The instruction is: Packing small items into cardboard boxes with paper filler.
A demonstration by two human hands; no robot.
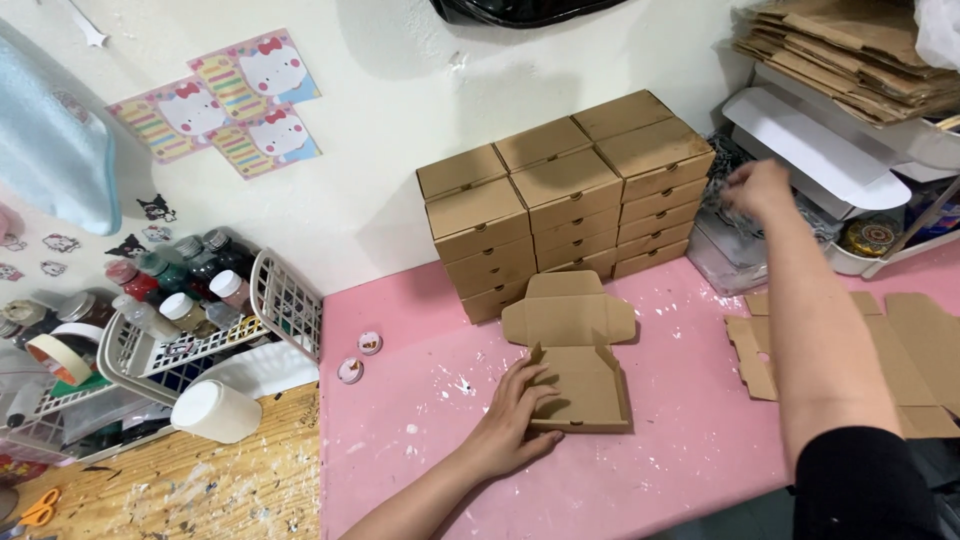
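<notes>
An open brown cardboard box [585, 385] with its lid flap up lies on the pink table [420, 460]. My left hand [515, 420] rests flat against the box's left wall, fingers spread. My right hand [760, 190] is stretched far to the back right, blurred, fingers over a clear plastic container [725, 260] holding dark patterned items. Whether it holds anything there I cannot tell. Stacks of closed cardboard boxes [570, 200] stand against the wall behind the open box.
Flat unfolded box blanks [920, 350] lie at the right, more cardboard sheets [850, 50] on a shelf above. A white wire basket [180, 340] of paint bottles sits left, with a white jar [215, 410] and two small round lids [360, 357] nearby.
</notes>
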